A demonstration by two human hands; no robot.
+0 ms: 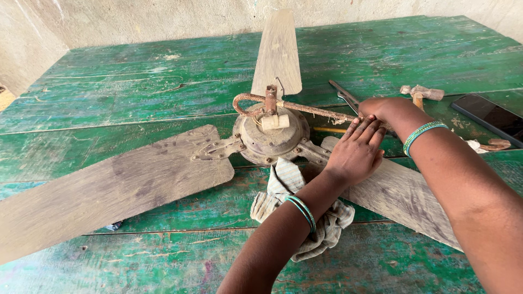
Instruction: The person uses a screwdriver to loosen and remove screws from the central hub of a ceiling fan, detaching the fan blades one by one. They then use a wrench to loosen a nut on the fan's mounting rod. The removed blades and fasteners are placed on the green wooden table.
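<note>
1. My left hand (357, 149) lies flat, fingers stretched out, pressing on the fan blade (403, 196) that runs off toward 4 o'clock, right by the motor hub.
2. My right hand (381, 108) sits just past it at 1 o'clock, curled near the rusty rod (305, 108). Can't tell if it's actually gripping anything, the left hand covers it.
3. The old ceiling fan (271, 136) lies dead centre on the green wooden table (136, 87), dusty all over.
4. A striped rag (283, 185) sits under my left wrist, at 6 o'clock from the hub.
5. A hammer (422, 93) and a dark phone (490, 115) lie out at 2 o'clock.
</note>
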